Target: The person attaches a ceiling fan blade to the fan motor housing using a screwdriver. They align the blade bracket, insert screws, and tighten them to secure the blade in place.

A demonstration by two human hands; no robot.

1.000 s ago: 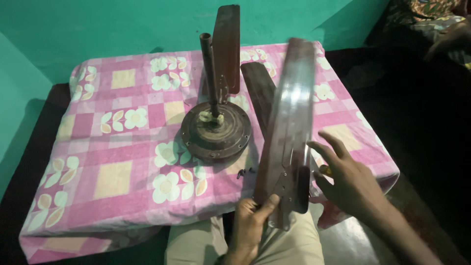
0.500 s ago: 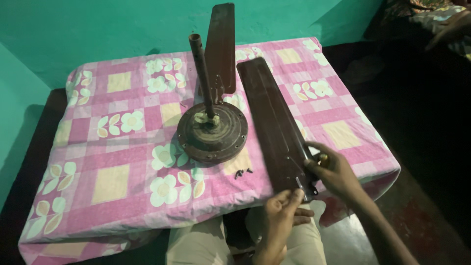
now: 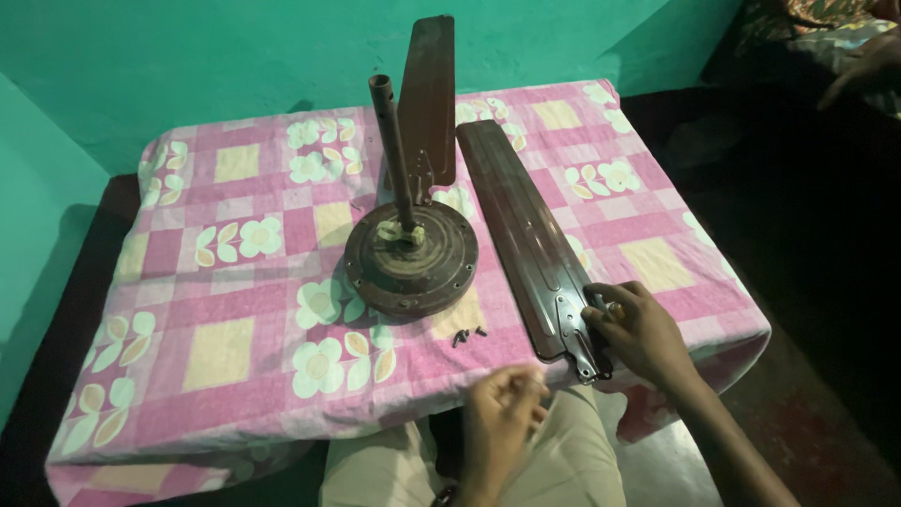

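Observation:
A brown ceiling-fan blade (image 3: 526, 225) lies flat on the pink checked cloth (image 3: 235, 282), its bracket end toward me. My right hand (image 3: 638, 329) rests on that bracket end, fingers curled over it, with something small and yellowish at the fingertips. My left hand (image 3: 502, 408) hovers below the table edge above my lap, fingers loosely curled; I cannot tell if it holds anything. The round fan motor (image 3: 410, 261) with its upright rod (image 3: 394, 155) stands mid-table. A second blade (image 3: 428, 103) stands up behind it. Small dark screws (image 3: 466, 335) lie in front of the motor.
The table stands against a green wall (image 3: 235, 56). Another person's hand (image 3: 859, 70) shows at the top right over dark furniture. The floor to the right is dark and bare. My legs in light trousers (image 3: 572, 460) are under the front edge.
The blade I held upright in both hands now lies flat on the cloth. My left hand has come off it and dropped toward my lap; the right stays on the bracket end.

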